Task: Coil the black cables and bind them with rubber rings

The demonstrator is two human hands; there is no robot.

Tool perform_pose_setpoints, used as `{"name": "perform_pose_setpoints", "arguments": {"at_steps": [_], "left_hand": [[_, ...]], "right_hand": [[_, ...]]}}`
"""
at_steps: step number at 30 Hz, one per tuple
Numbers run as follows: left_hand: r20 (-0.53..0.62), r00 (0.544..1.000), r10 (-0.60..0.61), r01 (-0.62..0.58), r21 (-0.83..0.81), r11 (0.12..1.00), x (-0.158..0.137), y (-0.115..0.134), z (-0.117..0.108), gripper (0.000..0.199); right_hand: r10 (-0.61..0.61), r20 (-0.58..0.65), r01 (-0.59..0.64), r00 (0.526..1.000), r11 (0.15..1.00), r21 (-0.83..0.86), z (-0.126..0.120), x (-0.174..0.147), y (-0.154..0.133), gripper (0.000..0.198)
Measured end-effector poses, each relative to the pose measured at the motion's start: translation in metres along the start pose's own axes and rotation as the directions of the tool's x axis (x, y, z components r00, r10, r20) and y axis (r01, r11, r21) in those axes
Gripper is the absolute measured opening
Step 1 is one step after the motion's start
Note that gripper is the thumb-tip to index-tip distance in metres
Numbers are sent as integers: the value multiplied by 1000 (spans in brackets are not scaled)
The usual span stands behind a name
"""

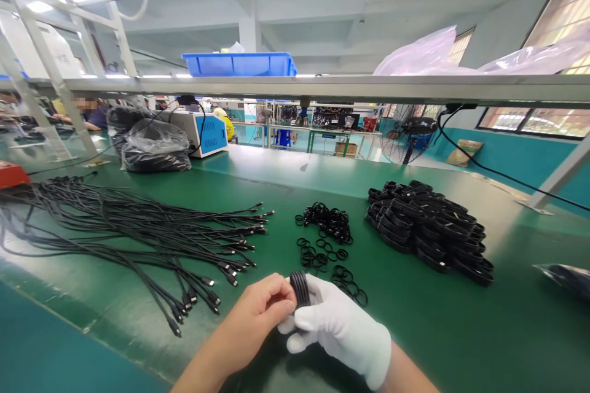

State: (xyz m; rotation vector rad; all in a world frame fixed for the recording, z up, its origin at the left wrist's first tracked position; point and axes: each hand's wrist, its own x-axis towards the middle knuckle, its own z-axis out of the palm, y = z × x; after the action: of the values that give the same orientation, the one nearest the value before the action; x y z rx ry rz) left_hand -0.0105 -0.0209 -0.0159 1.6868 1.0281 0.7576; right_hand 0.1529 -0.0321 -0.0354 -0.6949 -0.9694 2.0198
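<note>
A coiled black cable (300,288) is held between my two hands above the front of the green table. My bare left hand (262,313) pinches the coil from the left with thumb and fingers. On the other side, my right hand (334,322) in a white glove grips the same coil, its fingers curled round it. Just beyond the hands lie loose black rubber rings (318,258), with a denser heap of rings (328,221) behind them. Straight black cables (138,221) with metal plugs are spread out to the left. Coiled cables (426,227) are piled up at the right.
The green table (286,178) stretches under a shelf (322,87) bearing a blue bin (239,65). A plastic bag of black items (157,146) and a blue-and-white machine (207,133) stand at the back left. A clear bag (565,279) lies at the right edge.
</note>
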Motion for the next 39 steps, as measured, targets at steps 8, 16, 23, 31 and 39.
{"name": "perform_pose_setpoints", "arguments": {"at_steps": [8, 16, 23, 31, 39], "left_hand": [[-33, 999, 13, -23, -305, 952, 2, -3, -16, 24], [78, 994, 79, -39, -423, 905, 11, -24, -13, 31], [56, 995, 86, -52, -442, 895, 10, -28, -12, 30], [-101, 994, 33, -57, -246, 968, 12, -25, -9, 24], [-358, 928, -107, 8, -266, 964, 12, -33, -13, 25]], "right_hand": [[59, 349, -157, 935, 953, 259, -6, -6, -1, 51], [-7, 246, -58, 969, 965, 256, -9, 6, 20, 31], [-8, 250, -61, 968, 962, 267, -6, 9, 24, 28], [7, -113, -18, 994, 995, -94, 3, 5, 10, 48], [-39, -55, 34, 998, 995, -90, 6, 3, 5, 43]]}}
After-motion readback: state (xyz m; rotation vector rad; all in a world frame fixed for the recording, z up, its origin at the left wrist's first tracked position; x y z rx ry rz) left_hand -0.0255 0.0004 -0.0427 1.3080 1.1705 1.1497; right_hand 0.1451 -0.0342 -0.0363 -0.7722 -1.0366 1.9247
